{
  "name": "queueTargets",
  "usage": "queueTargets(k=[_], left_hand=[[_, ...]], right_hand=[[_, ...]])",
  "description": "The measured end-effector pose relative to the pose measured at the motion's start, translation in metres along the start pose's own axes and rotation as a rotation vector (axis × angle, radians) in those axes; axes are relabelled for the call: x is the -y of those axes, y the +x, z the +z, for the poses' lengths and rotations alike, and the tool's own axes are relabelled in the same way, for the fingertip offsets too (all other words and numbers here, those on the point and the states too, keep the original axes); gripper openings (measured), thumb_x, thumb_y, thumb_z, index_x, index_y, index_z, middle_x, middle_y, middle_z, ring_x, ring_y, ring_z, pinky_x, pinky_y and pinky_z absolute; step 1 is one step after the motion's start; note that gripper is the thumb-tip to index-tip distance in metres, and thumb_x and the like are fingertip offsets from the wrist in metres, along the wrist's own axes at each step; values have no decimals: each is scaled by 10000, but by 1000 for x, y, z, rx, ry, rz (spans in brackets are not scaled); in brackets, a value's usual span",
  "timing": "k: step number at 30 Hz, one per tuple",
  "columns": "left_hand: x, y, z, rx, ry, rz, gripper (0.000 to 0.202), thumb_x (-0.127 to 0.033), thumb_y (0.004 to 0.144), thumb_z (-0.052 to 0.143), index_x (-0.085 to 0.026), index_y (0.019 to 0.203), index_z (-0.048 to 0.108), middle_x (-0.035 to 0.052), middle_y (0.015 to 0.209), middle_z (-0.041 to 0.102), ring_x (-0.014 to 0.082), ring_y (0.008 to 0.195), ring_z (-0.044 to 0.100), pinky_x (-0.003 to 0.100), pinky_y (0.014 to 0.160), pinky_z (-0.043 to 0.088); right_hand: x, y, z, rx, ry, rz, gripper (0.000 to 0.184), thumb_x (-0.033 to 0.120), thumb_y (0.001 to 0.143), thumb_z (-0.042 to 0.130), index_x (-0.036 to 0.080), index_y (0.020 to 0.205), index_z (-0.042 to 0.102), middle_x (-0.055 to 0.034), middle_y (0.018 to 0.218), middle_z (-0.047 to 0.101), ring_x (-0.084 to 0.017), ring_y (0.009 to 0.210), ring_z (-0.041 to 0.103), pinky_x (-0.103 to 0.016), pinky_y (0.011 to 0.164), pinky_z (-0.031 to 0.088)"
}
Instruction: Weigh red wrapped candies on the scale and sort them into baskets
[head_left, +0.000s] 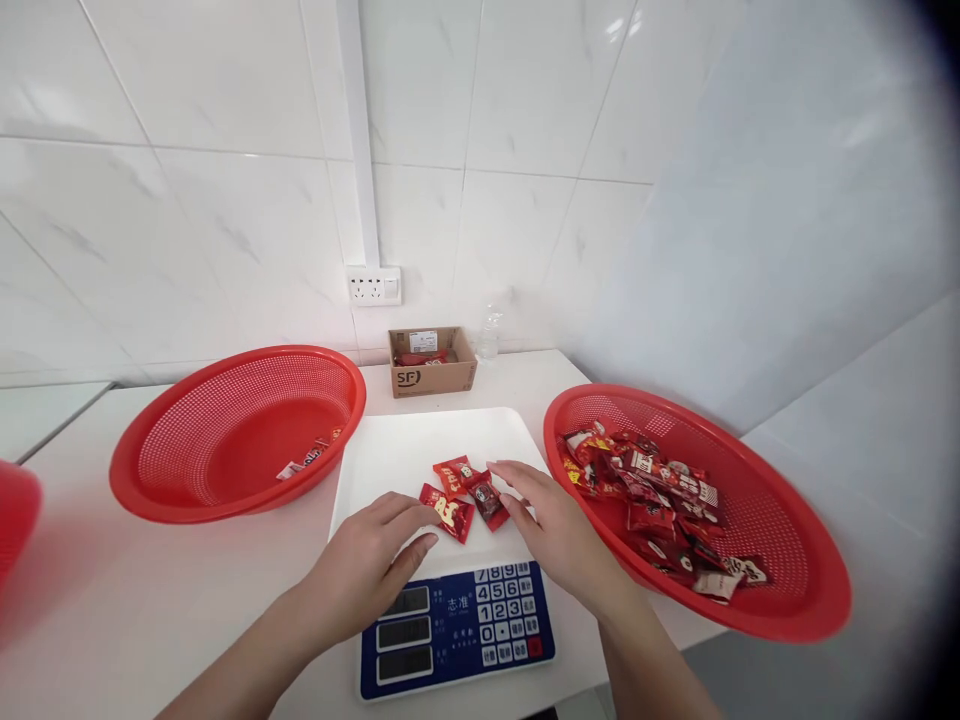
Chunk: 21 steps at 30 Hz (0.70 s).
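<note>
Three red snack packets lie on the white weighing pan of a scale with a blue keypad panel. My left hand rests flat on the pan's front edge, fingers stretched toward the nearest packet and touching it. On the other side my right hand lies open, fingertips against the packets. Neither hand holds anything.
A red mesh basket at the right holds several red packets. Another red basket at the left holds a couple of packets. A small cardboard box and a clear bottle stand by the tiled wall.
</note>
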<state>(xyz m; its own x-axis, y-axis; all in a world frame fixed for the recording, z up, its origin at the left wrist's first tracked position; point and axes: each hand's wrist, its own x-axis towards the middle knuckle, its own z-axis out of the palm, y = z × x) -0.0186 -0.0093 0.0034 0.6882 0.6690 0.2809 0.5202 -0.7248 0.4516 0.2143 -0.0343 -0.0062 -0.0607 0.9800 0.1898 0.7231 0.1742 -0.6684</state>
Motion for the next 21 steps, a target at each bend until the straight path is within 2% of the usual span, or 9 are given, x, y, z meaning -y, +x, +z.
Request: queueTargets(k=[2,6,10,13,16,19,21], left_hand=[[-2,8,-2,67,48,65,237,-241,915,405,-230,1088,565,61,1006,636,190,938,581,323,787,504],[-2,26,1,220,140,225,259,-267,885,486,-219,1131,553,73,1096,612,229,1044,542,386,883,467],[7,39,11,282,218,264,287,-262,879,494,-213,1155,557,87,1138,599,236,1058,552,399,920,448],[15,41,14,284,254,214,286,-268,897,460,-209,1157,563,91,1127,606,234,1011,573,392,873,474],[16,40,13,235,246,155,323,-335,898,462,-206,1184,538,100,1142,593,241,1018,561,394,852,481],[14,44,13,150,228,131,466,-450,866,486,-207,1263,462,126,1239,526,263,1120,499,424,907,450],[11,51,16,149,216,154,582,-519,844,482,-204,1326,393,143,1337,452,288,1238,404,456,978,395]], right_hand=[[-3,-6,-1,21,-12,3,342,243,875,422,248,1174,590,-60,1192,609,-220,1130,526,-432,980,412],[-10,-13,5,54,-37,-16,312,224,836,480,257,1102,642,-60,1158,622,-234,1084,543,-430,942,439],[-16,-11,14,7,-101,-34,346,184,818,472,265,1106,646,-60,1130,632,-242,1055,555,-420,910,458],[-17,-10,14,-12,-133,9,353,211,839,448,244,1137,634,-74,1118,637,-250,1042,560,-425,909,454],[-12,-11,10,51,-63,13,356,272,864,443,226,1174,611,-77,1147,633,-245,1076,549,-420,934,439],[-7,-14,7,97,12,-8,359,308,874,441,234,1187,599,-70,1159,634,-238,1098,544,-418,943,434],[-8,-16,5,78,20,-9,362,317,873,438,236,1191,593,-70,1157,636,-238,1095,550,-423,935,439]])
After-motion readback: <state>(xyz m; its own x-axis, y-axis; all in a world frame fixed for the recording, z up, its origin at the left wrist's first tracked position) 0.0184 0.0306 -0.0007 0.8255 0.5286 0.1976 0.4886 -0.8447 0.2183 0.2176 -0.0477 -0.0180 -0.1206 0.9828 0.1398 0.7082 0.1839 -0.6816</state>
